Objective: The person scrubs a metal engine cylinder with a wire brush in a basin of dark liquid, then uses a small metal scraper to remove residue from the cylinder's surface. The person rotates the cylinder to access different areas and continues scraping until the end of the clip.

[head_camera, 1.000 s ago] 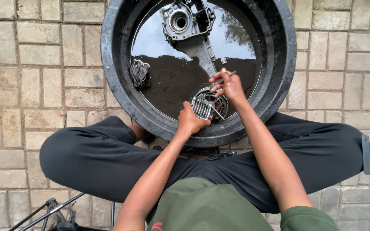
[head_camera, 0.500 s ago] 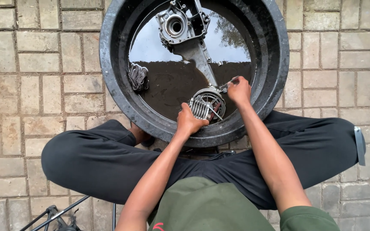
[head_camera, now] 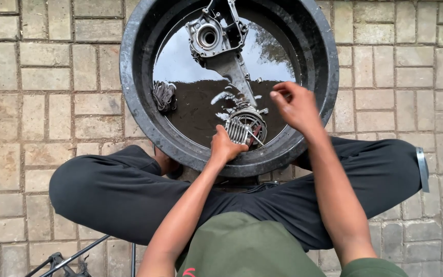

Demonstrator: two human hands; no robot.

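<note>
A big black round tub [head_camera: 139,110] of dark liquid stands on the paving in front of my crossed legs. My left hand [head_camera: 226,147] grips a finned metal engine part [head_camera: 247,124] at the tub's near edge, half in the liquid. My right hand [head_camera: 293,105] hovers just right of that part, fingers curled and pinched together; whether it holds something small is unclear. A grey metal engine casing [head_camera: 216,38] lies in the liquid at the far side, its arm reaching toward the finned part.
A dark bundled rag or small part [head_camera: 164,96] sits at the left inside the tub. Brick paving [head_camera: 52,77] surrounds the tub. My legs in black trousers [head_camera: 114,195] wrap its near side. Thin metal rods [head_camera: 73,256] lie at bottom left.
My right hand has lifted off the finned part and moved right and up. The left hand keeps its grip. Ripples show in the liquid beside the part.
</note>
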